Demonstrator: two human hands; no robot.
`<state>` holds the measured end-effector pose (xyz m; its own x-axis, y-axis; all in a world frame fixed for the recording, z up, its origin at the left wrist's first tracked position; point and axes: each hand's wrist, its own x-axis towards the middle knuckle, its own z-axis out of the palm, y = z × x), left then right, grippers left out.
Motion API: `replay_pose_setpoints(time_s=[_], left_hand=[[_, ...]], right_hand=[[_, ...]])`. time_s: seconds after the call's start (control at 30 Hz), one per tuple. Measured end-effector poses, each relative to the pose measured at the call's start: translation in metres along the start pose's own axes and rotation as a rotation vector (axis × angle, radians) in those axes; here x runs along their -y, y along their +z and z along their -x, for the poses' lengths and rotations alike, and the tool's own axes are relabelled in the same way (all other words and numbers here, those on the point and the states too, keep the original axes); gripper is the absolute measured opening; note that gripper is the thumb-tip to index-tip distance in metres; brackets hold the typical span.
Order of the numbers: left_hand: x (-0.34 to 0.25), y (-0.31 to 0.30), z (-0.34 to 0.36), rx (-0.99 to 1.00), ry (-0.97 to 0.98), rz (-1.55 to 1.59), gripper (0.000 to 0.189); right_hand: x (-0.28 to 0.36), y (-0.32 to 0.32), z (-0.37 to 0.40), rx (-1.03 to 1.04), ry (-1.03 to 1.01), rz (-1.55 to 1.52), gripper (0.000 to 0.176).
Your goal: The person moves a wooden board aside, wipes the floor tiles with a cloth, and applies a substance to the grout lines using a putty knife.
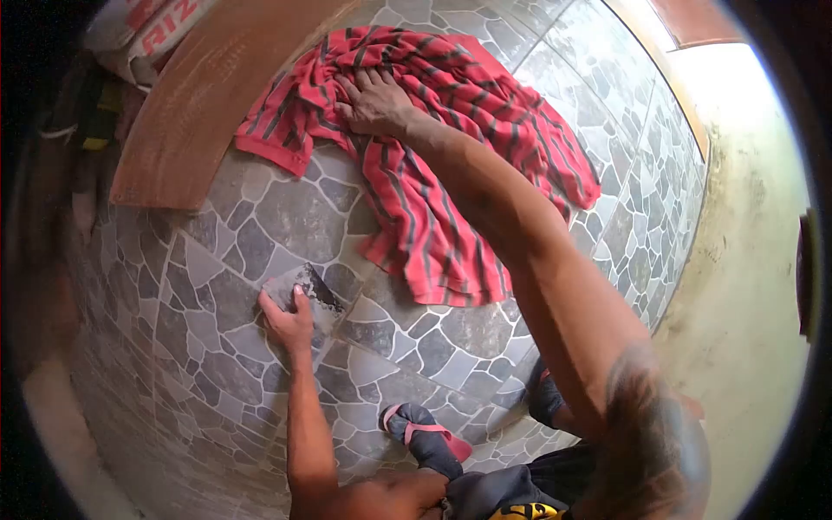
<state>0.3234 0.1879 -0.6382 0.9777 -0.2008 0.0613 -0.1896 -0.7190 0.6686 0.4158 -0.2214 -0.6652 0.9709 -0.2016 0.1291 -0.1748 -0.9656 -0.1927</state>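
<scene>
A red shirt-like cloth (442,230) with dark stripes lies bunched on the stone-patterned tile floor (290,204). My right hand (377,104) rests on its upper left part, palm down, fingers spread over the folds. Lower left, my left hand (289,319) grips a flat, thin grey piece (322,299) between thumb and fingers. That piece looks smeared with pale paste and has a dark patch. It is held at the tiles, across a joint; its exact kind I cannot make out.
A brown board (186,130) lies at the upper left, close to the cloth. Behind it is a white printed sack (160,39). My foot in a pink-strapped flip-flop (425,433) stands at the bottom. A stained pale wall (737,286) runs along the right.
</scene>
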Motion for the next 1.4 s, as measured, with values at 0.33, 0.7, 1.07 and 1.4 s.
replay_pose_setpoints(time_s=[0.33,0.7,1.07,1.4], left_hand=[[-0.027,-0.019,-0.004,0.133,-0.136,-0.084,0.074],[0.005,0.0,0.0,0.009,-0.007,-0.172,0.071],[-0.018,-0.009,-0.004,0.134,-0.091,-0.252,0.068],[-0.005,-0.008,-0.013,0.187,-0.035,-0.157,0.071]], right_hand=[[-0.178,-0.081,0.454,0.503,0.847,0.104,0.057],[-0.085,-0.072,0.519,0.467,1.609,0.304,0.08],[0.055,-0.103,0.463,0.276,1.032,0.231,0.08],[0.206,-0.093,0.474,0.343,1.124,0.147,0.081]])
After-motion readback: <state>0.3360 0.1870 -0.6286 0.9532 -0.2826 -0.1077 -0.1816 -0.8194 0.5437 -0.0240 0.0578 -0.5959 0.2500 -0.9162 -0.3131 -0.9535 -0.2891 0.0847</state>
